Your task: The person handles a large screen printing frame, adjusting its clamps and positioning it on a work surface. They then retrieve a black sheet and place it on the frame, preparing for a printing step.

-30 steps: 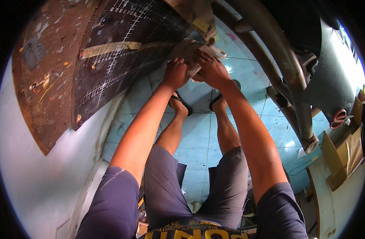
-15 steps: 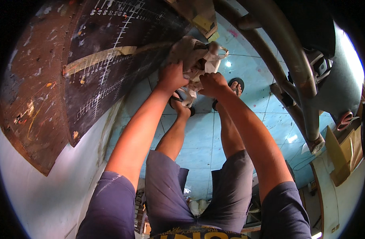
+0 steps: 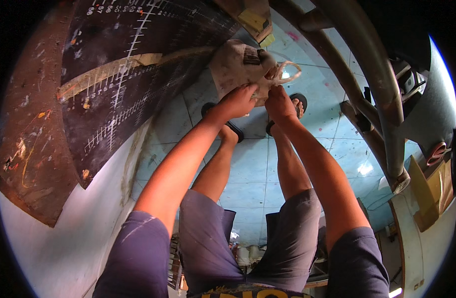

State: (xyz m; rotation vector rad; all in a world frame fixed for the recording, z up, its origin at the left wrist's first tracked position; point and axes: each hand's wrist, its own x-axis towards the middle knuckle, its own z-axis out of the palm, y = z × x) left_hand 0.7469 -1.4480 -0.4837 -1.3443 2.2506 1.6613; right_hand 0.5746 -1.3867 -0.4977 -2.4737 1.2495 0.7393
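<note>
In front of me, above the floor, hangs a stained beige cloth (image 3: pixel 230 64) with a dark printed patch and a thin looped strap (image 3: pixel 295 74) at its right; whether it is a bag or an apron I cannot tell. My left hand (image 3: pixel 238 102) is closed on the cloth's near edge, its fingers pinched toward the right. Close beside it, my right hand (image 3: pixel 280 104) is closed in a fist on the cloth near the strap's base. The fingertips of both hands are mostly hidden.
A dark board (image 3: pixel 153 64) with white ruled marks leans at the left beside a brown board (image 3: pixel 34 114). Thick metal tubes (image 3: pixel 382 84) run down the right. Red-handled scissors (image 3: pixel 436 153) hang near yellow boards (image 3: pixel 431 193). My sandalled feet stand on blue tiles (image 3: pixel 243 174).
My left hand has moved right, closer to my right hand. The bunched cloth has spread out at the left, and the strap loop now sticks out farther right.
</note>
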